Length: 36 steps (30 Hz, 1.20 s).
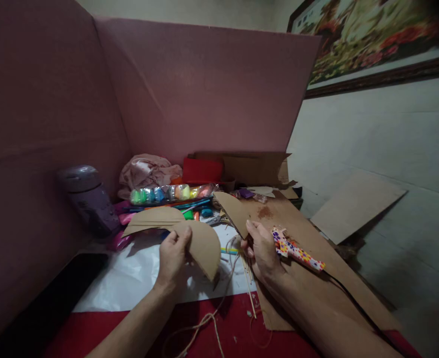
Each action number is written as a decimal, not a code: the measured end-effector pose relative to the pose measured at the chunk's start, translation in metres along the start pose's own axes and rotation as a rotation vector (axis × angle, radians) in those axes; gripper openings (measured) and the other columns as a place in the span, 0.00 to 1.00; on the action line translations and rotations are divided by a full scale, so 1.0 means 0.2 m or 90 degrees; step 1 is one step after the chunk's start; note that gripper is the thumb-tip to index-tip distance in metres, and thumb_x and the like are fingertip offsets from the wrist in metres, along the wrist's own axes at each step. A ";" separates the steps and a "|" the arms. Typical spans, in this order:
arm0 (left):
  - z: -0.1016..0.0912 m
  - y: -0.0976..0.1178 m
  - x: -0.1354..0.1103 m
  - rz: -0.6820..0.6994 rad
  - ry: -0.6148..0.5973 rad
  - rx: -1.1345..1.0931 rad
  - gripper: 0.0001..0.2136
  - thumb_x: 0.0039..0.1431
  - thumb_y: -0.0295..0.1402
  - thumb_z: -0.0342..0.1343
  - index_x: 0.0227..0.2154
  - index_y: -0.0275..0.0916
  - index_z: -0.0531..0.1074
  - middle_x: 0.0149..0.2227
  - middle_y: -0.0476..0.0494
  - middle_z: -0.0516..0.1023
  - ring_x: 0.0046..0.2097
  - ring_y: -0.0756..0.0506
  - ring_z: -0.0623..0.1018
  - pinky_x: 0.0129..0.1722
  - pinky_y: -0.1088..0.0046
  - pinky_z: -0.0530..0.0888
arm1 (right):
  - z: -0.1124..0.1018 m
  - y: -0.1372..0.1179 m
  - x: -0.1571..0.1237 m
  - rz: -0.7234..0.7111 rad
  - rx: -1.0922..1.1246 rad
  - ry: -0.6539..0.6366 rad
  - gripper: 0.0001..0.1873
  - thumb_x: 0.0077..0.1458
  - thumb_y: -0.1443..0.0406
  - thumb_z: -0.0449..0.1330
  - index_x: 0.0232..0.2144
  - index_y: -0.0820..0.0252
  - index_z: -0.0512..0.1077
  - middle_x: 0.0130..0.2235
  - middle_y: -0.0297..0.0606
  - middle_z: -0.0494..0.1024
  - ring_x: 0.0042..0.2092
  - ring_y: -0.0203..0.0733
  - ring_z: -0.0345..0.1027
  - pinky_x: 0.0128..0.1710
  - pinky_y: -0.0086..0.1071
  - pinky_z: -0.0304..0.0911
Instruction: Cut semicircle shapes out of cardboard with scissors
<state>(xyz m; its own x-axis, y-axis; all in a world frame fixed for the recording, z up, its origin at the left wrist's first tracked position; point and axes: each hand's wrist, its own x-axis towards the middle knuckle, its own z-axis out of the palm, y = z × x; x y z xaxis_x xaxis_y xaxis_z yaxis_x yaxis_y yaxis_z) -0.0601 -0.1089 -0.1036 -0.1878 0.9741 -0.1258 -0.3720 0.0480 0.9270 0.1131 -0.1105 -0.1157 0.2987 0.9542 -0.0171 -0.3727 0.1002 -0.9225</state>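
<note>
My left hand (pixel 174 261) pinches a curved cut cardboard piece (pixel 203 243) between thumb and fingers. A second cardboard piece (pixel 154 219), with ridged lines across it, extends left behind the same hand; whether it is joined to the first I cannot tell. In my right hand (pixel 262 251) is another cardboard piece (pixel 233 211) with a curved edge, gripped at its lower corner and tilted. Just right of that hand, a flower-patterned glue gun (pixel 297 254) lies on a large cardboard sheet (pixel 327 288). Below and between the hands are loose twine (pixel 206 318) and thin wooden sticks (pixel 248 283).
A purple bottle (pixel 90 204) stands at left beside a pink panel (pixel 204 89). Packaged coloured clay (pixel 174 193), scissors (pixel 216 220) and a pink cloth (pixel 147 171) lie at the back. White sheeting (pixel 130 283) covers part of the red surface (pixel 200 338). A cord trails from the glue gun.
</note>
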 end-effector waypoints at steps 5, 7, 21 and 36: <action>-0.05 0.09 0.07 0.167 0.146 -0.074 0.11 0.46 0.40 0.58 0.26 0.37 0.65 0.17 0.57 0.65 0.14 0.55 0.62 0.10 0.80 0.56 | -0.01 0.01 0.03 -0.014 -0.043 0.001 0.15 0.44 0.55 0.62 0.27 0.62 0.68 0.12 0.24 0.63 0.12 0.26 0.50 0.09 0.19 0.39; -0.06 0.11 0.08 0.170 0.151 -0.090 0.11 0.46 0.39 0.58 0.26 0.37 0.65 0.17 0.57 0.65 0.14 0.55 0.62 0.09 0.80 0.56 | -0.01 0.03 0.04 -0.017 -0.061 -0.011 0.16 0.43 0.56 0.63 0.26 0.63 0.69 0.12 0.25 0.63 0.13 0.26 0.50 0.11 0.20 0.41; -0.06 0.04 0.06 0.073 -0.015 -0.090 0.10 0.49 0.34 0.57 0.34 0.34 0.68 0.24 0.49 0.73 0.20 0.51 0.71 0.14 0.79 0.67 | -0.02 0.06 0.03 -0.045 -0.099 -0.016 0.16 0.39 0.56 0.64 0.24 0.64 0.69 0.13 0.25 0.62 0.14 0.26 0.47 0.12 0.23 0.37; -0.02 0.02 0.00 0.092 -0.184 -0.036 0.16 0.46 0.36 0.62 0.39 0.34 0.71 0.31 0.45 0.77 0.27 0.50 0.75 0.21 0.76 0.73 | 0.00 0.05 -0.01 -0.100 -0.130 -0.087 0.18 0.44 0.52 0.62 0.29 0.63 0.69 0.16 0.23 0.60 0.16 0.27 0.48 0.14 0.22 0.45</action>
<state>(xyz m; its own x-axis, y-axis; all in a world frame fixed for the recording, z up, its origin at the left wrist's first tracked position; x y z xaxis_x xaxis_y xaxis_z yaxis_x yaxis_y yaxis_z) -0.0643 -0.1091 -0.1014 0.0204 0.9927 0.1188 -0.4119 -0.1000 0.9057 0.1075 -0.1113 -0.1254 0.2123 0.9620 0.1715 -0.1427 0.2042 -0.9685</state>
